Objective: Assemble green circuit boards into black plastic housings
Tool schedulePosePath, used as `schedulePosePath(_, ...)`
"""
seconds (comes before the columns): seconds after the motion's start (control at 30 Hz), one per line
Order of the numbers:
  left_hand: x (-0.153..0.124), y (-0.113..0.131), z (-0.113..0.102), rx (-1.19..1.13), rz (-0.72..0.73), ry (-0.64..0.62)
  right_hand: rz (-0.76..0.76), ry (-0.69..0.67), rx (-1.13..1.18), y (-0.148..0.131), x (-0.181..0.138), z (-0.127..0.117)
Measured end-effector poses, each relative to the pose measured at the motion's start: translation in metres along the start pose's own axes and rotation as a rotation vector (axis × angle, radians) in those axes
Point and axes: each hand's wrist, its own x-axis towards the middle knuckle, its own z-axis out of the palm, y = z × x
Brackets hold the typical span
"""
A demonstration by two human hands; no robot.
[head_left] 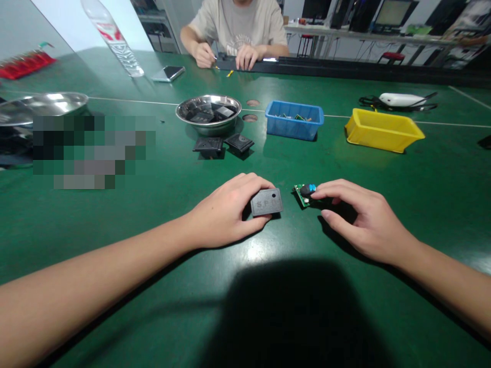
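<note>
My left hand [226,212] is curled round a small grey plastic cover [267,202] with a hole near one corner, holding it against the green table [153,240]. My right hand [358,217] rests just to its right, fingertips closed on a small green circuit board [304,193] that carries a dark round part. The board lies on the table a short gap from the cover. Two black plastic housings [222,145] sit farther back, in front of a steel bowl [208,113] that holds more of them.
A blue bin [294,120] and a yellow bin [383,131] stand behind my hands. At the left are a second steel bowl [42,106], a water bottle [113,38] and a phone [169,73]. Another person [238,30] works across the table.
</note>
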Motion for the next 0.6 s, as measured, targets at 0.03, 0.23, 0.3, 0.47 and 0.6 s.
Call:
schedulePosePath(0.03, 0.0001, -0.0003, 0.0001, -0.002, 0.001, 0.0, 0.011, 0.0, 0.003, -0.0002, 0.0001, -0.0002)
schedulePosePath(0.23, 0.0, -0.0004, -0.0003, -0.004, -0.02, -0.009, 0.007, 0.002, 0.024, -0.0008, 0.0008, -0.0005)
schedulePosePath(0.3, -0.0002, -0.0006, -0.0002, -0.002, -0.02, -0.009, 0.002, 0.002, 0.025, -0.0002, 0.0007, -0.0003)
schedulePosePath(0.47, -0.0001, -0.0012, 0.0006, -0.003, -0.001, 0.001, 0.0, 0.018, 0.034, 0.0014, -0.0003, 0.0001)
schedulePosePath(0.6, 0.0003, -0.0004, -0.0002, 0.002, 0.005, 0.001, 0.035, 0.067, 0.049, 0.0012, -0.0004, 0.0)
